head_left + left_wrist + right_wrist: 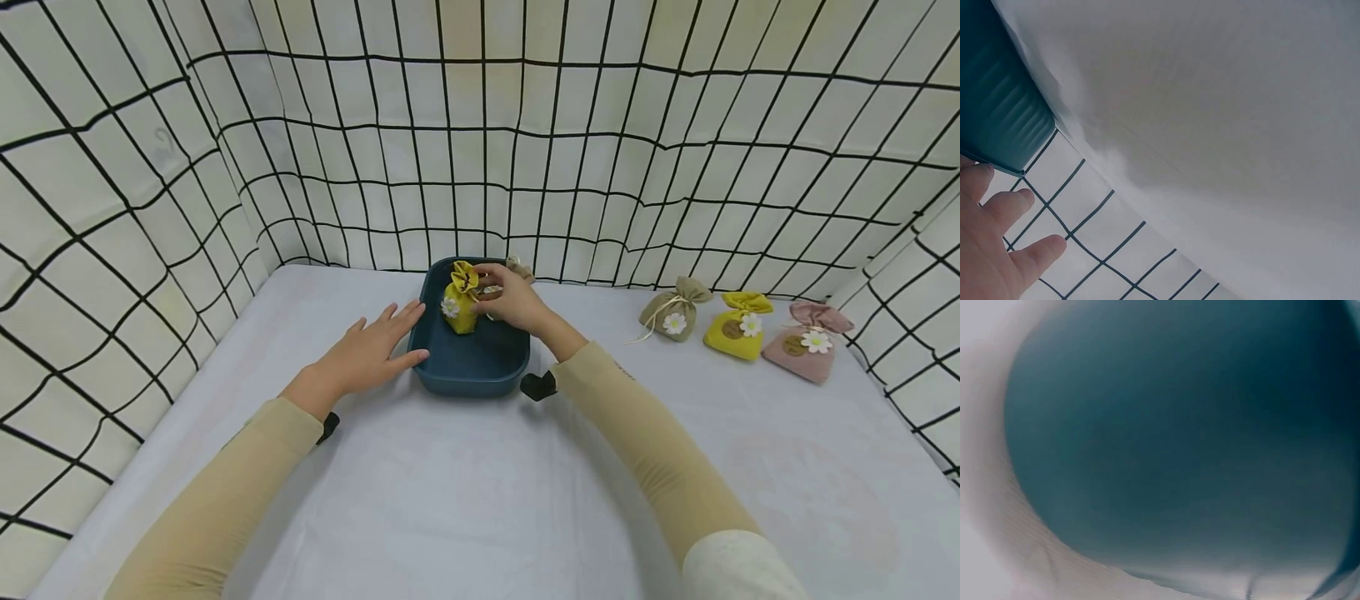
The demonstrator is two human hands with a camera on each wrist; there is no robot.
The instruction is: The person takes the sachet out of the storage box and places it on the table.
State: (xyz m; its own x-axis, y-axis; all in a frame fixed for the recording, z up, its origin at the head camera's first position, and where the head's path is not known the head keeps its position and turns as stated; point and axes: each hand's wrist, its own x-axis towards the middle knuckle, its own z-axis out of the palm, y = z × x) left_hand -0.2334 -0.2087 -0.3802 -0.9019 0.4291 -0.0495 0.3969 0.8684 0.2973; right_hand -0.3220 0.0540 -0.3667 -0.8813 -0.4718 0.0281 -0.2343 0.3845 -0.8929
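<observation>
A dark blue tray (465, 371) sits at the middle of the white table. A small yellow pouch (460, 302) with a daisy on it stands upright inside the tray. My right hand (508, 298) pinches its gathered top. A beige pouch (519, 267) peeks out behind that hand. My left hand (372, 352) lies flat with straight fingers against the tray's left rim. In the left wrist view the tray's ribbed wall (997, 106) is beside my fingers (1004, 212). The right wrist view is filled by the tray's blue inside (1179, 444), blurred.
Three more daisy pouches lie in a row at the right: beige (672, 309), yellow (738, 326) and pink (808, 342). A white cloth with a black grid (480, 133) walls the table at the back and both sides.
</observation>
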